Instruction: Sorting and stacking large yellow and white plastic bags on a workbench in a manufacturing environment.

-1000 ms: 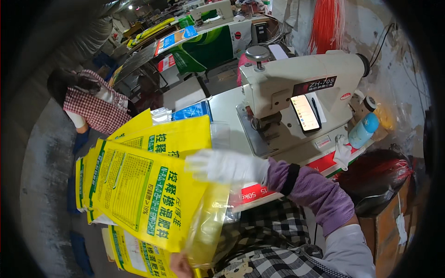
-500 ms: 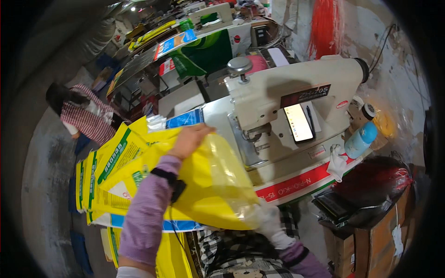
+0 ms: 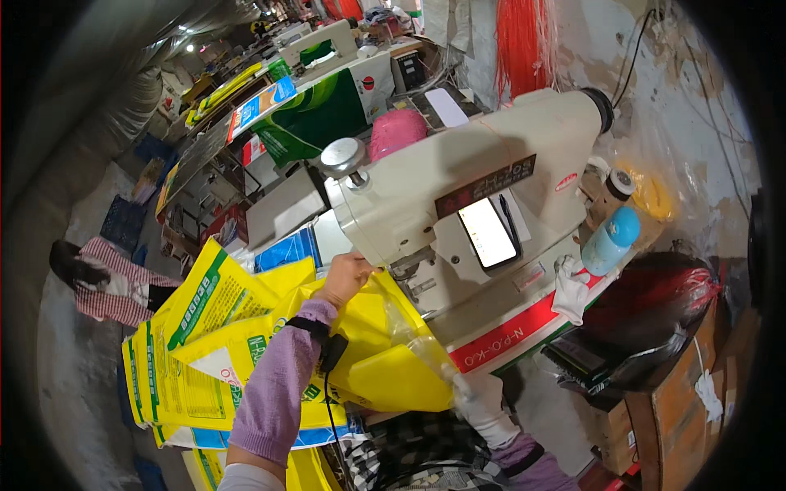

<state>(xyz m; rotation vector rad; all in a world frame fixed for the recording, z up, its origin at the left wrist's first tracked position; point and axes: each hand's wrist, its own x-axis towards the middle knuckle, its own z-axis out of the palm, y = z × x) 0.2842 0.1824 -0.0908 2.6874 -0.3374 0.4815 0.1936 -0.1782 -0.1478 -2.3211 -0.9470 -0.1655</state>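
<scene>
My left hand (image 3: 347, 279) is bare, its fingers pinching the far edge of a yellow plastic woven bag (image 3: 393, 378) close beside the needle area of a cream sewing machine (image 3: 491, 168). In a white glove, my right hand (image 3: 481, 399) grips the bag's near right corner; its fingertips are partly hidden by the plastic. Between the hands runs the bag's edge with a clear film lining. More yellow printed bags (image 3: 192, 360) lie fanned out in a stack to the left, under my left forearm.
A lit phone (image 3: 489, 233) and a pen (image 3: 509, 214) rest on the machine bed. To the right stand a blue bottle (image 3: 612, 240), a white cloth (image 3: 570, 290), a black plastic bag and cardboard boxes (image 3: 667, 425). Another person (image 3: 110, 282) is at far left.
My left hand has brought the bag's far edge up against the machine's needle area. The view has shifted, and the other person appears farther left and lower.
</scene>
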